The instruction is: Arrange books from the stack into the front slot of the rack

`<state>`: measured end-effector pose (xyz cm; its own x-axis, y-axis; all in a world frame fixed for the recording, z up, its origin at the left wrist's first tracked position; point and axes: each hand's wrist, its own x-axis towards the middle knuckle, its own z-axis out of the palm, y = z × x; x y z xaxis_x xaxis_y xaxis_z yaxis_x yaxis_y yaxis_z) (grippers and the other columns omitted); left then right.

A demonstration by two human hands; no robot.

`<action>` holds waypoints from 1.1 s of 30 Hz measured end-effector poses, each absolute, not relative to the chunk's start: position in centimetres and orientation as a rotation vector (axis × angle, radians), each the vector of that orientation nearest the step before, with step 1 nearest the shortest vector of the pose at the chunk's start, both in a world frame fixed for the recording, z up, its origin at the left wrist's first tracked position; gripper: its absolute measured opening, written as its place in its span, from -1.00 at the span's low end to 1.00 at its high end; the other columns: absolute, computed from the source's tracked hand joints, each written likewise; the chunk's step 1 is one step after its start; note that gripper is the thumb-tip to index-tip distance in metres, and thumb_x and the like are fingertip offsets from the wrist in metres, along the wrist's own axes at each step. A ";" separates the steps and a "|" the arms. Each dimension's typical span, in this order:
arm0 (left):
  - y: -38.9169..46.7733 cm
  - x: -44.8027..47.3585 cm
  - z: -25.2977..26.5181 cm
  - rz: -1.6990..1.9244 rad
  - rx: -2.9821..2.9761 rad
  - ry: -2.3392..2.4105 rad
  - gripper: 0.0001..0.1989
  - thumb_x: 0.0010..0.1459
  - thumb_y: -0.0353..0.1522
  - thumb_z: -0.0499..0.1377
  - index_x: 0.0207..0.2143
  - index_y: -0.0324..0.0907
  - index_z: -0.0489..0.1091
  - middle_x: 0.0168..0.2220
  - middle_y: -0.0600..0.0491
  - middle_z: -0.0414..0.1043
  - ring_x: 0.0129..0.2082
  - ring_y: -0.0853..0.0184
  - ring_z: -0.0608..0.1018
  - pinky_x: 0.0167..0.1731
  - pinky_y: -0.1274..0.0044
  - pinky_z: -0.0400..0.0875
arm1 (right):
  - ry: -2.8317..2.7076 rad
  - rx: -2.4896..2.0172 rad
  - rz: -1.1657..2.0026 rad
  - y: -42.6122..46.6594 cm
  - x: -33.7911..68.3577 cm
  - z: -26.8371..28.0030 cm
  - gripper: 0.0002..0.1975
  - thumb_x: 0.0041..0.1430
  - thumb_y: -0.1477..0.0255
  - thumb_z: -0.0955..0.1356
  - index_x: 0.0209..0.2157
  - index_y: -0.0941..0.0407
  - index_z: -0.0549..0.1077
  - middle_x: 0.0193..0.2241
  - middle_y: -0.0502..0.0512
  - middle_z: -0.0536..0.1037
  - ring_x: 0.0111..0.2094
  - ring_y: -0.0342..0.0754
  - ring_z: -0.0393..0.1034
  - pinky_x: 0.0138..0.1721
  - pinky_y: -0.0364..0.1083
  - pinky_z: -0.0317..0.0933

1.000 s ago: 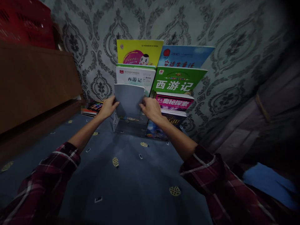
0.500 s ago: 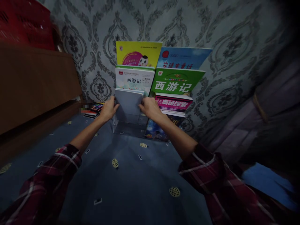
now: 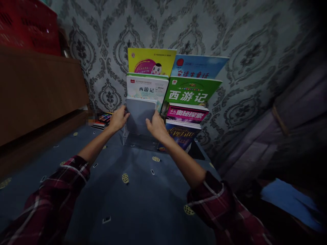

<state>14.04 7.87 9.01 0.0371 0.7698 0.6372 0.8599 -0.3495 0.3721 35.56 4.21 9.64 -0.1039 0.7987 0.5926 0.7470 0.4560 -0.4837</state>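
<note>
A plain grey book (image 3: 140,114) stands upright in the left column of a clear stepped book rack (image 3: 143,141). My left hand (image 3: 119,117) grips the book's left edge, thumb in front. At its right edge is my right hand (image 3: 157,125), thumb on the cover and fingers around the side. Behind the grey book rise a white book (image 3: 145,86) and a yellow book (image 3: 153,59). The right column holds a blue book (image 3: 199,64), a green book (image 3: 192,90), a pink book (image 3: 187,113) and a dark blue book (image 3: 181,136).
A few books (image 3: 103,119) lie stacked left of the rack. Patterned wallpaper (image 3: 107,41) is close behind. To the left stands a wooden cabinet (image 3: 38,95) with a red crate (image 3: 30,27) on top. On the right hang a curtain (image 3: 260,136) and a blue cloth (image 3: 288,200).
My right hand has shifted slightly left and down along the grey book's right edge, its thumb further onto the cover. More of the dark blue book shows. My left hand stays in place.
</note>
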 end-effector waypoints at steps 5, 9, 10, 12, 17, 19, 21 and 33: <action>7.7 14.2 9.1 -1.253 -2.209 -1.727 -0.79 0.25 -0.37 0.17 -0.06 -0.17 0.37 -0.24 -0.05 0.51 -0.13 0.12 0.55 -0.02 0.35 0.37 | -1.788 -1.408 0.175 4.3 34.4 8.0 -0.31 0.21 0.37 0.30 0.28 0.44 0.10 0.22 0.63 0.37 0.27 0.32 0.29 0.28 0.23 0.17; 7.3 14.6 9.4 -1.171 -2.203 -1.767 -0.78 0.28 -0.38 0.15 -0.03 -0.21 0.35 -0.16 -0.13 0.52 -0.07 0.08 0.55 0.02 0.33 0.36 | -1.721 -1.386 0.171 4.8 33.7 6.5 -0.26 0.20 0.38 0.29 0.31 0.47 0.07 0.29 0.63 0.28 0.34 0.29 0.19 0.34 0.21 0.10; 7.2 14.8 9.5 -1.133 -2.195 -1.782 -0.79 0.30 -0.38 0.14 -0.03 -0.22 0.35 -0.14 -0.14 0.52 -0.06 0.08 0.55 0.02 0.33 0.36 | -1.708 -1.373 0.168 4.9 33.6 6.1 -0.26 0.19 0.39 0.29 0.32 0.46 0.07 0.29 0.62 0.28 0.35 0.29 0.18 0.35 0.23 0.09; 6.9 15.1 9.8 -1.040 -2.166 -1.813 -0.79 0.32 -0.38 0.12 -0.02 -0.24 0.34 -0.11 -0.16 0.52 -0.03 0.08 0.56 0.01 0.34 0.37 | -1.684 -1.334 0.166 5.2 33.5 5.4 -0.26 0.18 0.41 0.28 0.33 0.44 0.07 0.28 0.59 0.30 0.35 0.31 0.18 0.35 0.27 0.08; 6.1 15.8 10.5 -0.857 -2.101 -1.890 -0.75 0.37 -0.36 0.08 0.03 -0.28 0.32 -0.03 -0.21 0.52 0.01 0.08 0.56 0.00 0.37 0.39 | -1.627 -1.232 0.125 5.0 33.3 4.4 -0.22 0.16 0.49 0.24 0.36 0.45 -0.03 0.32 0.60 0.24 0.36 0.31 0.14 0.36 0.31 0.04; 5.8 16.0 10.7 -0.830 -2.094 -1.904 -0.74 0.37 -0.36 0.07 0.05 -0.28 0.32 -0.03 -0.22 0.53 0.01 0.07 0.57 0.00 0.36 0.40 | -1.620 -1.175 0.091 4.5 33.3 4.3 -0.22 0.17 0.51 0.22 0.38 0.42 -0.11 0.36 0.58 0.16 0.38 0.25 0.11 0.37 0.27 0.05; 5.7 16.0 10.8 -0.815 -2.085 -1.912 -0.74 0.37 -0.36 0.07 0.05 -0.28 0.32 -0.03 -0.22 0.53 0.01 0.06 0.57 -0.01 0.36 0.40 | -1.609 -1.122 0.075 4.0 33.4 4.1 -0.25 0.19 0.53 0.20 0.37 0.38 -0.11 0.34 0.54 0.19 0.36 0.20 0.15 0.35 0.24 0.10; 6.0 15.9 10.7 -0.808 -2.085 -1.913 -0.76 0.36 -0.34 0.08 0.02 -0.24 0.32 -0.06 -0.17 0.54 -0.01 0.09 0.58 -0.04 0.39 0.40 | -1.614 -1.180 0.044 4.9 33.4 3.0 -0.46 0.18 0.51 0.21 0.21 0.30 0.24 0.12 0.47 0.38 0.23 0.23 0.24 0.30 0.28 0.12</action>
